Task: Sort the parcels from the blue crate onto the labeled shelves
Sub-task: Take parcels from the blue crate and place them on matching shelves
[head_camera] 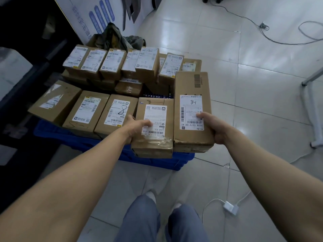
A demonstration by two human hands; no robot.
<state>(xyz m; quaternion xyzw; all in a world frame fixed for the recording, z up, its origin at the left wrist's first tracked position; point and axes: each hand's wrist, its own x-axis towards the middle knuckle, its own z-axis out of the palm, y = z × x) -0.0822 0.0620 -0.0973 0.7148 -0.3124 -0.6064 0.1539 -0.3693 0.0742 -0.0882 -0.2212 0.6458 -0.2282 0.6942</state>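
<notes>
Head view, centre: left hand (138, 127) grips small box (153, 145); right hand (212, 127) grips long box (192, 84); stiff, probably light; hold edges.

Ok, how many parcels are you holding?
2: a shorter box in the left hand, a longer box marked 8-1 in the right hand. Another may hide under the shorter one.

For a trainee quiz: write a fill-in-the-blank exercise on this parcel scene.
1. The right hand grips the long parcel, whose label bears the handwritten mark ____.
2. The left hand holds the shorter parcel, so ____ parcels are held at once.
3. The crate under the parcels is ____ in colour.

Missing words: 8-1; two; blue.
</notes>
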